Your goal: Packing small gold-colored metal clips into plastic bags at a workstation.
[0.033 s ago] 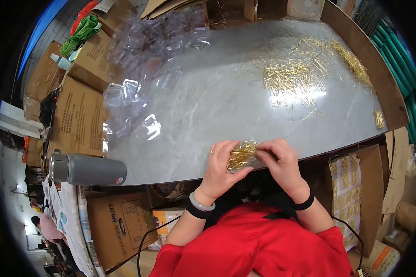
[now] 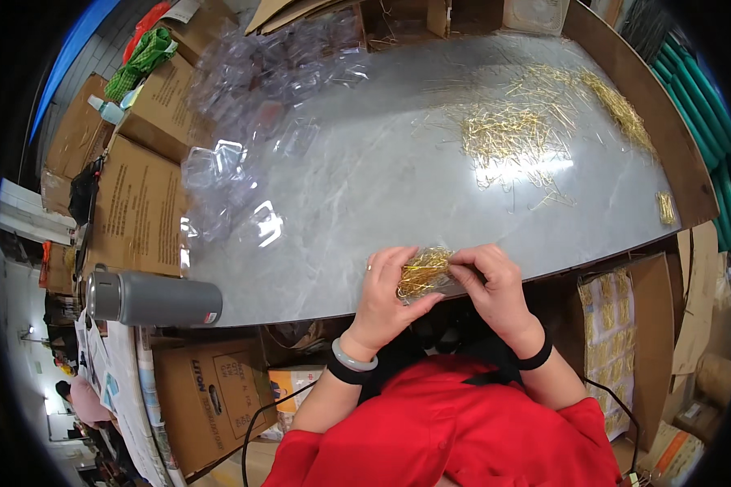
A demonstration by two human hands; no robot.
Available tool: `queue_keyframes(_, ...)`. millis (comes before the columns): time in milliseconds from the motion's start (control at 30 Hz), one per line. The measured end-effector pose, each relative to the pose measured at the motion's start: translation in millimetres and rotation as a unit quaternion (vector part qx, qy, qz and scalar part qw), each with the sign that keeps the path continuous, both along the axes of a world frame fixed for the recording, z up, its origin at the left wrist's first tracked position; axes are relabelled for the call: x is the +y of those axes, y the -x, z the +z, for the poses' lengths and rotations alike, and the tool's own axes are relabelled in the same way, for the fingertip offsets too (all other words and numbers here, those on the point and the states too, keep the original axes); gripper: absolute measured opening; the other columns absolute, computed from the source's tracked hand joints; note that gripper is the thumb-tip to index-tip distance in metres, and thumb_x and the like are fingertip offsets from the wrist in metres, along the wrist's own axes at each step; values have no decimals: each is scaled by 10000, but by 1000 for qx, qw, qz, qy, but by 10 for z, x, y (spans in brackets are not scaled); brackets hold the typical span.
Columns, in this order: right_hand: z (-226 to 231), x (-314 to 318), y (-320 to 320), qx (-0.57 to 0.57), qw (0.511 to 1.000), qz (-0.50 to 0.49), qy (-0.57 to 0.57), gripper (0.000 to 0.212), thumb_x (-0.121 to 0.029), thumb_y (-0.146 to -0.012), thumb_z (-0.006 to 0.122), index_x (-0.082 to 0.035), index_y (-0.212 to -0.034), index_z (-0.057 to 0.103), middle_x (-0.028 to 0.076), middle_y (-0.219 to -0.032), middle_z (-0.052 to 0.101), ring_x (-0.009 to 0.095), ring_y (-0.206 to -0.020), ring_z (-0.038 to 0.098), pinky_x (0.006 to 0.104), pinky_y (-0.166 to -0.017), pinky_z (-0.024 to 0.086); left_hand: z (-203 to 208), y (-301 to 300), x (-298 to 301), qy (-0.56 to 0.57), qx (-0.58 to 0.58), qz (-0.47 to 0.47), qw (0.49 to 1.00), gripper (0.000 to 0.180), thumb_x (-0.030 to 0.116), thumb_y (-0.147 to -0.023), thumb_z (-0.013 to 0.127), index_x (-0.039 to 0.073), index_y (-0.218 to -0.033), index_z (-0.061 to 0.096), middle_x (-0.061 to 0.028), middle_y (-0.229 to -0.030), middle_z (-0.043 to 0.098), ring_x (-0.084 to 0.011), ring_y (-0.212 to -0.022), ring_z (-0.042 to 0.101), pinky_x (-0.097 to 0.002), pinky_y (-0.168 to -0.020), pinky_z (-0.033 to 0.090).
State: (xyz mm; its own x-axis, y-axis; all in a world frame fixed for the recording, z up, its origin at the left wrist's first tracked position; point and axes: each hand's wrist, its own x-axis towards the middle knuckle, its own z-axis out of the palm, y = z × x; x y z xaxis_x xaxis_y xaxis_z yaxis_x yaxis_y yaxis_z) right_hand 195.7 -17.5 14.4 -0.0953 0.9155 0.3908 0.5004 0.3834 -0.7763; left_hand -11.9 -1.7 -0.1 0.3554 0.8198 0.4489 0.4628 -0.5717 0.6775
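Gold wires (image 2: 421, 277) near the front edge of the surface (image 2: 341, 187): left hand (image 2: 382, 294) curled round them, right hand (image 2: 495, 286) pinching 1 end. Go easy, imo.

A workshop is indicated by the grey surface (image 2: 349, 187), over which loose gold wire pieces (image 2: 508, 138) are strewn and clear plastic cases (image 2: 219, 158) are heaped, by cardboard cartons (image 2: 134, 207) ranged along its left side, and by an open box (image 2: 654, 325) at the right, where gold bundles (image 2: 607, 316) are laid in rows.
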Motion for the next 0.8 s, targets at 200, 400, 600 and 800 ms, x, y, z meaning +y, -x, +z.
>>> queue_keyframes(200, -15, 32, -24, 28, 997, -72, -1, 135, -41, -871, 686, -31, -1005, 676, 136, -946, 664, 330, -863, 629, 401, -755, 509, 21, -1, -25, -24, 12, 16, 999, 693, 167, -692, 889, 26, -1285, 560, -149, -1233, 566, -328, -1119, 558, -396, -933, 495)
queue_keyframes(400, 3, 86, 3, -44, 998, -38, -11, 58, -59, -901, 650, -28, -937, 618, 140, -877, 635, 347, -841, 617, 425, -726, 494, 30, -10, -25, -56, 17, 15, 998, 652, 183, -686, 884, 26, -1246, 589, -145, -1206, 586, -341, -1103, 559, -414, -945, 478)
queue_keyframes(600, 34, 83, -56, -14, 998, -47, 35, 71, -77, -917, 644, -18, -949, 622, 156, -882, 633, 363, -826, 621, 430, -723, 496, 8, -24, -43, -69, 7, 26, 997, 641, 184, -680, 884, 23, -1231, 598, -146, -1196, 592, -343, -1093, 562, -416, -943, 476)
queue_keyframes(800, 74, 145, -72, -59, 997, -11, 46, 110, -119, -923, 637, -10, -929, 617, 162, -870, 632, 369, -840, 624, 426, -747, 499, -4, -26, -45, -54, -1, 25, 998, 655, 172, -677, 888, 19, -1238, 588, -151, -1190, 597, -340, -1081, 572, -410, -935, 485)
